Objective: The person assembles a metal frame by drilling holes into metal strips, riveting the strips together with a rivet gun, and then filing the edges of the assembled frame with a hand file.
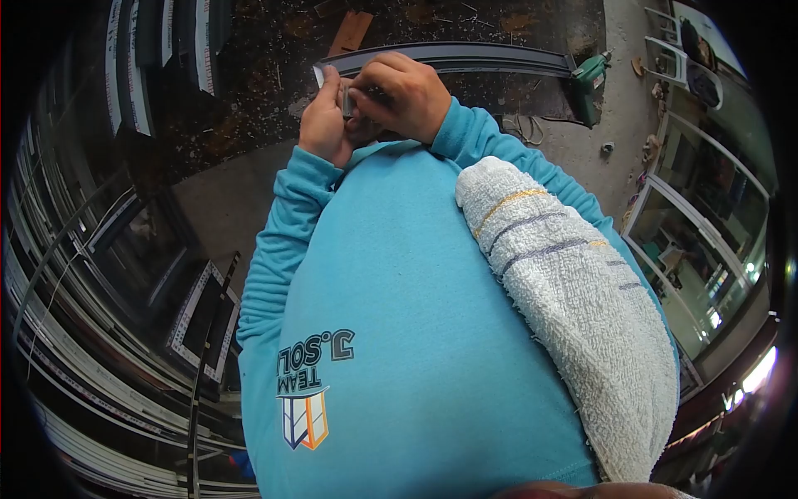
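Head view showed the left hand pinching a small grey piece just below the long dark profile; the right hand curled tight over that piece from its other side. Right of the profile's end stood a green drill. Both grips looked cramped, so I judged the piece could slip and drop to the littered floor.

Layout around the 2 hands

A small part is held between the left hand and right hand, before the chest. A long profile lies beyond them, a drill at its right end; a towel is draped on the right shoulder.
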Demonstrator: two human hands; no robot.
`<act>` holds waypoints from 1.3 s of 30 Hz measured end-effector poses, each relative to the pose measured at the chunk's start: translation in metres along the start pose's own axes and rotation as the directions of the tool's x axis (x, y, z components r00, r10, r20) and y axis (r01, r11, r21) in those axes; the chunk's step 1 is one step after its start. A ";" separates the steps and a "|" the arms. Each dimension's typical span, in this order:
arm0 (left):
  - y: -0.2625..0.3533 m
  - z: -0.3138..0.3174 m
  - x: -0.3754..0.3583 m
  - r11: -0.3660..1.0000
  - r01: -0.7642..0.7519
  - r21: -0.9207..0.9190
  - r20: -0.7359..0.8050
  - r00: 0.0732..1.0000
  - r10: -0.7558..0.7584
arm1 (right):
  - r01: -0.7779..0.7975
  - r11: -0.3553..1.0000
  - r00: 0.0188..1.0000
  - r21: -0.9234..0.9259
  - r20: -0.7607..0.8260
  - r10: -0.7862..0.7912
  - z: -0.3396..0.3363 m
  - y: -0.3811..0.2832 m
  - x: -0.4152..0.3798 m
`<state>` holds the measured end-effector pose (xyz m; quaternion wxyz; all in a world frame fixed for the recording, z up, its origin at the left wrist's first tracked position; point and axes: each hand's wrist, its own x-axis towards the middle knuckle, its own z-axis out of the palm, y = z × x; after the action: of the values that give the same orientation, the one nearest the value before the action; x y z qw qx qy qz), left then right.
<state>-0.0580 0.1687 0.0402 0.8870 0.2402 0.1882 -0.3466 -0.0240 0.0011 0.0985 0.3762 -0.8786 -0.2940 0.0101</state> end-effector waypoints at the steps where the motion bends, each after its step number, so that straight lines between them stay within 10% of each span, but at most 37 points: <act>1: 0.001 0.012 -0.001 0.999 -0.027 0.040 -0.138 0.990 0.033 | -0.001 1.000 1.000 -0.030 -0.004 0.001 0.001 -0.004 0.000; 4: 0.004 0.043 -0.003 0.957 -0.137 0.255 -0.399 0.887 0.233 | -0.038 0.998 0.999 -0.056 0.003 0.038 0.003 -0.015 0.004; 10: 0.011 0.026 -0.007 0.416 -0.329 0.848 -0.073 0.705 0.705 | -0.479 0.755 0.877 0.447 0.216 0.429 0.014 -0.026 0.008; 14: 0.018 0.028 -0.013 0.307 -0.369 0.877 0.010 0.653 0.757 | -0.432 0.682 0.898 0.590 0.208 0.389 0.024 -0.019 0.007; 21: 0.027 0.022 -0.008 -0.093 -0.442 0.892 0.343 0.529 0.776 | -0.750 -0.389 0.453 0.535 0.844 0.287 0.004 -0.017 0.020; 25: 0.025 0.021 -0.005 0.143 -0.413 0.899 0.175 0.640 0.748 | -0.714 0.010 0.650 0.700 0.657 0.382 0.003 -0.009 0.017; 32: 0.026 0.019 -0.007 0.132 -0.383 0.914 0.169 0.658 0.734 | -0.527 0.528 0.848 0.666 0.370 0.380 0.010 -0.011 0.014; 39: 0.024 0.020 -0.006 0.337 -0.342 0.877 0.023 0.730 0.683 | -0.200 0.953 0.979 0.227 0.091 0.183 0.011 -0.013 0.019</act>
<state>-0.0417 0.1762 0.0663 0.6707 0.7379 0.0653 -0.0388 -0.0178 0.0253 0.1035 0.4642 -0.8515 -0.2170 0.1115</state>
